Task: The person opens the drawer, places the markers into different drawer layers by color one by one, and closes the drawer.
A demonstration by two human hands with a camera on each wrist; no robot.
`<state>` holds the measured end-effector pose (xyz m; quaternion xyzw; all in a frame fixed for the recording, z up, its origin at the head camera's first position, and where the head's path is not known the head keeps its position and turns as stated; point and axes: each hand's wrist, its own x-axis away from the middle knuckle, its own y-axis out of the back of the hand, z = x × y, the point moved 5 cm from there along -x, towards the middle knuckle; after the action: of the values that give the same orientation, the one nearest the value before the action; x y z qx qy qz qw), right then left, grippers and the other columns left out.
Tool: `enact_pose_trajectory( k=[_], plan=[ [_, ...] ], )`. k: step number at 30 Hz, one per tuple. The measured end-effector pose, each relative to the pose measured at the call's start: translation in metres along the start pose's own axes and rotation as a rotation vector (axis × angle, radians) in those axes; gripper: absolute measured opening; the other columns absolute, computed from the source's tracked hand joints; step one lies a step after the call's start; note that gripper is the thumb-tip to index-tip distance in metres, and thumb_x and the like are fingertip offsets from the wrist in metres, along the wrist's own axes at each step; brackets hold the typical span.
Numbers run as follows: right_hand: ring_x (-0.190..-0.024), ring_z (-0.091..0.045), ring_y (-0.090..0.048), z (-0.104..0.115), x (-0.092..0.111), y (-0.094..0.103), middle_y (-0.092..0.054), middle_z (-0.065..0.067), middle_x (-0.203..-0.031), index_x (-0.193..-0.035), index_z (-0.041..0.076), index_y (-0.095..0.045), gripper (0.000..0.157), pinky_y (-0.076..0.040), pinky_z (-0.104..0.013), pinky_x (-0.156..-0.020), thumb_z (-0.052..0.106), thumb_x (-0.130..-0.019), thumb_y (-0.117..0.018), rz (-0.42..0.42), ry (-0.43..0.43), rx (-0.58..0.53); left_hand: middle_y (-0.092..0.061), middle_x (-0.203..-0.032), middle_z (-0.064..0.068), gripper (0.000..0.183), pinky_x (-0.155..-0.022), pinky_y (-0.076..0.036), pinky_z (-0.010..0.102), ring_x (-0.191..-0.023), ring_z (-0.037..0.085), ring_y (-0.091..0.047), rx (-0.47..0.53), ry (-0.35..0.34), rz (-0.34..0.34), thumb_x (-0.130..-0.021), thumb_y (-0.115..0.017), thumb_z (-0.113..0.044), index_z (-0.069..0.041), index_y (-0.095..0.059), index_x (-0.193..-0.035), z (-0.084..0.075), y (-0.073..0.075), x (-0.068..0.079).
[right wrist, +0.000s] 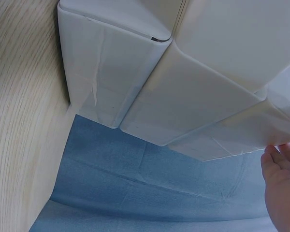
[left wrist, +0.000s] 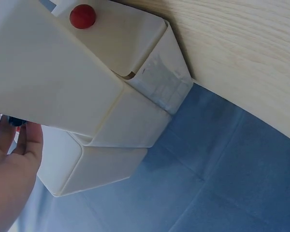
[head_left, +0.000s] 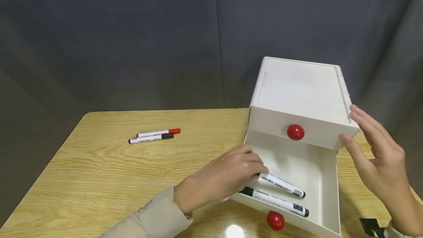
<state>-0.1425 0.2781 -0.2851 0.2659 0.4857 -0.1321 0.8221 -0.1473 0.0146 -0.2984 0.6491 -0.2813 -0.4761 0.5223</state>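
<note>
A white drawer unit (head_left: 300, 87) with red round knobs stands at the right of the table. Its pulled-out drawer (head_left: 327, 186) holds two white markers. The left hand (head_left: 228, 173) reaches over the drawer's left wall and pinches the inner marker (head_left: 282, 184) at its capped end; the dark cap (left wrist: 15, 121) shows between the fingers in the left wrist view. Along the drawer's front wall lies the other marker (head_left: 277, 202), black-capped. With fingers extended, the right hand (head_left: 380, 153) touches the unit's top right front corner, thumb at the front and fingertips at the side.
On the table (head_left: 109, 179), to the left, a red-capped marker (head_left: 153, 133) and a black-capped marker (head_left: 148, 139) lie side by side. A red knob (head_left: 275, 220) juts from the pulled-out drawer's front. A dark cloth (head_left: 132, 47) hangs behind the table.
</note>
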Motion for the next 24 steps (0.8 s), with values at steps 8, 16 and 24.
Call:
enact_pose_trajectory(
  k=[8, 16, 24],
  plan=[
    [-0.133, -0.016, -0.055, 0.0004, -0.0008, -0.0008, -0.056, -0.028, -0.138, -0.124, -0.019, -0.057, 0.048, -0.041, -0.019, -0.111, 0.018, -0.096, -0.066, -0.004, -0.001, -0.014, -0.075, -0.098, -0.013, 0.013, -0.074, -0.038, 0.010, -0.084, 0.006, -0.051, 0.115, 0.063, 0.127, -0.091, -0.073, -0.020, -0.020, -0.077, -0.104, 0.0024, -0.0063, -0.0032],
    [-0.133, -0.016, -0.055, -0.0011, 0.0000, -0.0004, -0.056, -0.028, -0.138, -0.124, -0.019, -0.057, 0.048, -0.041, -0.019, -0.111, 0.019, -0.095, -0.067, -0.005, -0.004, -0.011, -0.074, -0.096, -0.014, 0.012, -0.072, -0.036, 0.010, -0.080, 0.005, -0.049, 0.131, 0.088, 0.183, -0.090, -0.073, -0.024, -0.021, -0.077, -0.102, 0.0024, -0.0070, -0.0042],
    [-0.134, -0.015, -0.053, -0.0026, 0.0010, 0.0013, -0.055, -0.026, -0.140, -0.126, -0.018, -0.057, 0.051, -0.040, -0.019, -0.111, 0.022, -0.096, -0.066, 0.014, -0.015, 0.006, -0.074, -0.112, -0.008, 0.025, -0.097, -0.045, 0.016, -0.104, 0.009, -0.060, 0.184, 0.120, 0.167, -0.094, -0.069, -0.017, -0.016, -0.072, -0.118, 0.0069, -0.0086, -0.0007]
  ],
)
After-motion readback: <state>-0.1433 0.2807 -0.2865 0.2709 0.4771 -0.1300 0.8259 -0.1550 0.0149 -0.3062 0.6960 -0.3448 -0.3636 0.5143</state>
